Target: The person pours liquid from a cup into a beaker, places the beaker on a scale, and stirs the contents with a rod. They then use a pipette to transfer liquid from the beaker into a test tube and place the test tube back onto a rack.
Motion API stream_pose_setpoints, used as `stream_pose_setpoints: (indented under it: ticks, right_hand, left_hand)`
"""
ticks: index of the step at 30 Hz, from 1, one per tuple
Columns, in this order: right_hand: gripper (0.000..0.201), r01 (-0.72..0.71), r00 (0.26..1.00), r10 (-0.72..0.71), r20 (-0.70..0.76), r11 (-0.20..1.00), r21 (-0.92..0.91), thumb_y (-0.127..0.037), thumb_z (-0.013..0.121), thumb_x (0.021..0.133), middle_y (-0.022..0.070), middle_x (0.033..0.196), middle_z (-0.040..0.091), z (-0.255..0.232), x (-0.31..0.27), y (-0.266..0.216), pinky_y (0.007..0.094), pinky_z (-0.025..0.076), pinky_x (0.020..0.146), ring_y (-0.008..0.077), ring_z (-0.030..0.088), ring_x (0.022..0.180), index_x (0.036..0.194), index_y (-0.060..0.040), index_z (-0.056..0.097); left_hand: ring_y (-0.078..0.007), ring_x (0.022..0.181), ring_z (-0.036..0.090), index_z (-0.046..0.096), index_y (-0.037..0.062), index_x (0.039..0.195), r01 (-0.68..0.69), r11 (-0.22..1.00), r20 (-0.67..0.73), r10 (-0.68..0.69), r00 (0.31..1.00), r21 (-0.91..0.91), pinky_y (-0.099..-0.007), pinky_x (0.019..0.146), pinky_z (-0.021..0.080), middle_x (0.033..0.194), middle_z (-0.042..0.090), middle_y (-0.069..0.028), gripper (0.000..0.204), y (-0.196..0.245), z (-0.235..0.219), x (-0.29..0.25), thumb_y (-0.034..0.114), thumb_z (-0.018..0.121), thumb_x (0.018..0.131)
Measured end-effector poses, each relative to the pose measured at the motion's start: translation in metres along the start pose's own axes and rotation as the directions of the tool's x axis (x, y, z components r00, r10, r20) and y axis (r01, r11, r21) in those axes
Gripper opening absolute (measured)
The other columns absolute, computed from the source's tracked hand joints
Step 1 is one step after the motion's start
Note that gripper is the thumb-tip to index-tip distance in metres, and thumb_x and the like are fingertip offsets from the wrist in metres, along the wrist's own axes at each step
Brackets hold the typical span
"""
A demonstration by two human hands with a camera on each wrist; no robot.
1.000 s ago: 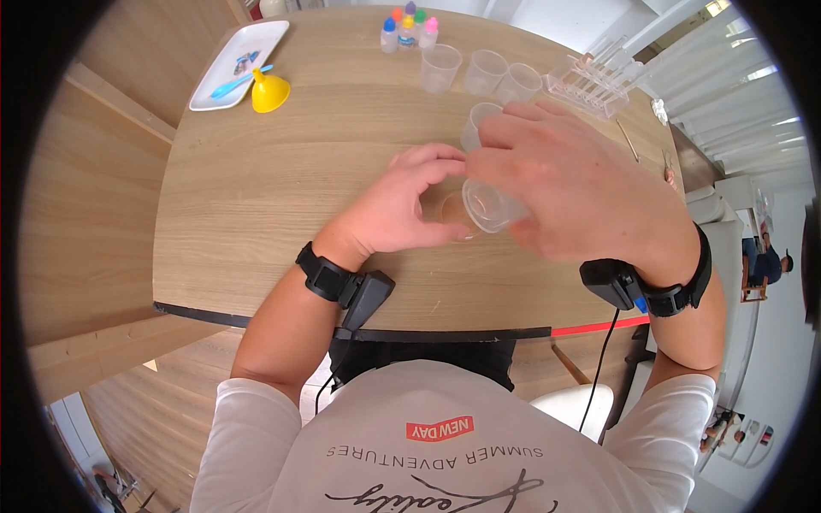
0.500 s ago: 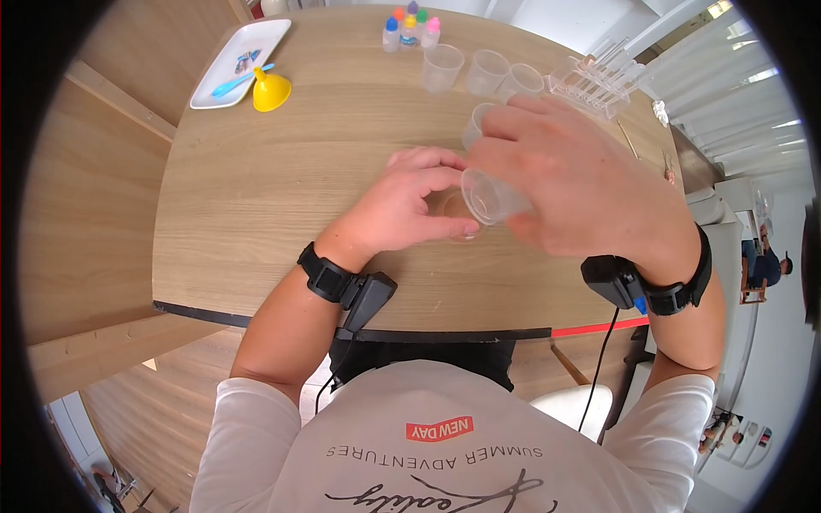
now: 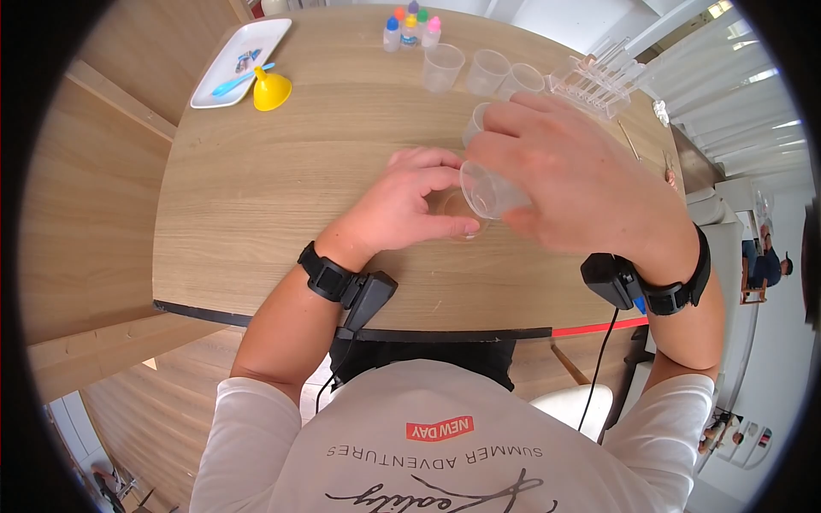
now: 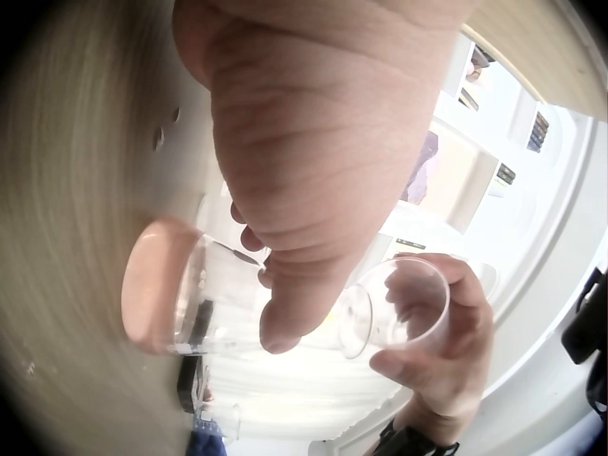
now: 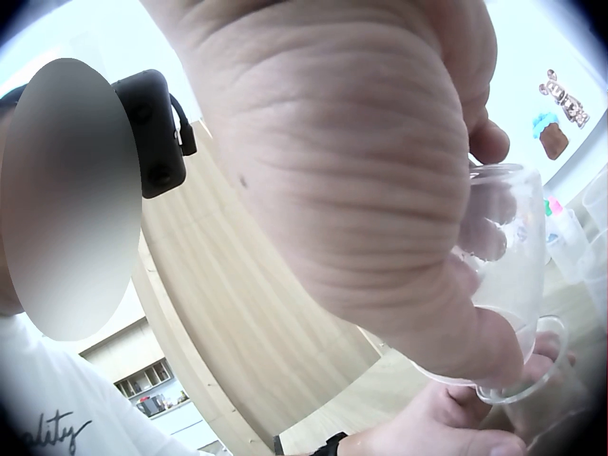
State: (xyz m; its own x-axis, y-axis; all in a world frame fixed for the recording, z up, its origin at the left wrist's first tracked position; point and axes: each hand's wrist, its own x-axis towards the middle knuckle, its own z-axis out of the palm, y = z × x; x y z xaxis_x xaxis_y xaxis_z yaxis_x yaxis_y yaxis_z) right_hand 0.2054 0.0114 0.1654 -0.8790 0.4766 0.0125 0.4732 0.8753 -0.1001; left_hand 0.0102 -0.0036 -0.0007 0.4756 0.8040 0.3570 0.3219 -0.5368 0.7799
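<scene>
My left hand curls its thumb and fingers around a clear plastic cup standing on the table. In the left wrist view this cup holds peach-coloured liquid in its lower part. Above and to the right, my right hand grips a second clear plastic cup, tilted with its mouth toward the left hand. No coloured liquid shows in the tilted cup. From the right wrist, its rim overlaps the mouth of the lower cup. The right hand's fingers partly hide the tilted cup in the head view.
Another clear cup stands just behind the right hand. Farther back are more clear cups, colour-capped dropper bottles and a test tube rack. A white tray and yellow funnel lie at the back left.
The cup in my right hand has risen a little and its tilt has changed, its mouth showing more to the head camera. The left hand stays almost still around its cup.
</scene>
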Motion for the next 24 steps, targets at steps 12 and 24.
stream_pose_setpoints:
  ticks: [12, 24]
  right_hand:
    - [0.046, -0.002, 0.999, 0.002, -0.032, 1.0, 0.0, -0.004, 0.081, 0.061, 0.0096, 0.104, 0.055, 0.0008, -0.0024, 0.0, 0.0424, 0.045, 0.087, 0.0319, 0.055, 0.101, 0.102, -0.0064, 0.061]
    - [0.047, -0.002, 1.0, 0.002, -0.018, 1.0, 0.009, -0.004, 0.082, 0.061, 0.0101, 0.105, 0.056, 0.0003, -0.0037, -0.0014, 0.0433, 0.045, 0.087, 0.0329, 0.055, 0.101, 0.102, -0.006, 0.06]
  left_hand:
    - [-0.0313, 0.118, 0.051, 0.072, 0.0146, 0.114, 0.013, 1.0, -0.01, -0.013, 1.0, -0.003, -0.0417, 0.107, 0.033, 0.122, 0.064, -0.0071, 0.048, 0.0016, -0.0001, -0.0005, 0.038, 0.084, 0.073]
    - [-0.0317, 0.119, 0.051, 0.072, 0.0137, 0.114, -0.006, 1.0, -0.021, 0.006, 1.0, 0.018, -0.0423, 0.107, 0.035, 0.122, 0.064, -0.0076, 0.05, -0.0019, 0.0016, -0.0008, 0.039, 0.084, 0.073]
